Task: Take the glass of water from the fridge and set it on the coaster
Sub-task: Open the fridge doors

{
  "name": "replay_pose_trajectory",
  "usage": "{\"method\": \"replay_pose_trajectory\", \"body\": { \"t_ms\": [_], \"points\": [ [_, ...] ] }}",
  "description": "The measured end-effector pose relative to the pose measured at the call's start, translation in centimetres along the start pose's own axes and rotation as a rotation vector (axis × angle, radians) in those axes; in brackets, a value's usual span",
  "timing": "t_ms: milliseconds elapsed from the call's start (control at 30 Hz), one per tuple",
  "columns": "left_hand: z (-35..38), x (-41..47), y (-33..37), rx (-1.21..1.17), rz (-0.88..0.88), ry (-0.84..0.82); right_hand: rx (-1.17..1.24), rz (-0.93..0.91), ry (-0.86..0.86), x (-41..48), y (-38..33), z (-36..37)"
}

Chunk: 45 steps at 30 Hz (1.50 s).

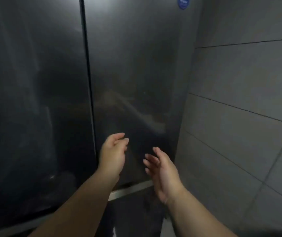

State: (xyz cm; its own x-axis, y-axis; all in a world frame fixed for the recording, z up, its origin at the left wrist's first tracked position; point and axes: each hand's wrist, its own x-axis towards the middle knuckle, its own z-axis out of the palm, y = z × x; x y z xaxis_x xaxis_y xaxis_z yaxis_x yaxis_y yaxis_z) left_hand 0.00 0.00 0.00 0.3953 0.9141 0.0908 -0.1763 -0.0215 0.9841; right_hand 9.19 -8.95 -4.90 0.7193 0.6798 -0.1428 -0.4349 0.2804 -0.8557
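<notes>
A dark grey fridge [133, 65] with two upper doors fills the view, and both doors are closed. A vertical seam [89, 82] splits the left door from the right one. My left hand [113, 154] hovers in front of the right door near the seam, fingers loosely curled and holding nothing. My right hand [162, 171] is raised beside it, palm turned left, fingers apart and empty. Neither hand touches the door. The glass of water and the coaster are not in view.
A grey tiled wall [242, 117] stands close on the right of the fridge. A metal strip [130, 189] runs along the bottom edge of the upper doors, with a lower compartment beneath. A round blue sticker [183, 2] sits at the right door's top.
</notes>
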Motion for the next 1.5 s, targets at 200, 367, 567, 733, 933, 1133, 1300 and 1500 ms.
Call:
{"method": "replay_pose_trajectory", "body": {
  "t_ms": [200,367,567,733,933,1133,1300,1500],
  "points": [
    [-5.1,7.6,-0.3,0.171,0.124,0.121,-0.087,0.262,0.051,5.1,8.8,6.5],
    [-5.9,11.3,-1.4,0.385,0.172,0.188,-0.059,0.405,0.138,8.4,13.0,8.2],
    [-4.8,11.6,-2.1,0.582,0.318,0.261,0.076,0.589,0.193,10.8,15.4,8.1],
    [-4.9,12.2,-1.0,0.692,0.303,0.304,0.21,0.706,0.244,13.5,18.8,7.7],
    [-4.6,12.9,-1.3,0.748,0.326,0.382,0.265,0.667,0.247,14.6,19.9,7.5],
    [-3.4,12.6,-3.6,0.651,0.364,0.415,0.348,0.598,0.224,15.5,22.2,6.7],
    [-2.9,11.9,-5.6,0.569,0.368,0.394,0.256,0.592,0.187,16.0,24.4,5.3],
    [-3.6,11.4,-7.8,0.484,0.313,0.373,0.219,0.553,0.221,14.8,24.6,4.5]
  ]
}}
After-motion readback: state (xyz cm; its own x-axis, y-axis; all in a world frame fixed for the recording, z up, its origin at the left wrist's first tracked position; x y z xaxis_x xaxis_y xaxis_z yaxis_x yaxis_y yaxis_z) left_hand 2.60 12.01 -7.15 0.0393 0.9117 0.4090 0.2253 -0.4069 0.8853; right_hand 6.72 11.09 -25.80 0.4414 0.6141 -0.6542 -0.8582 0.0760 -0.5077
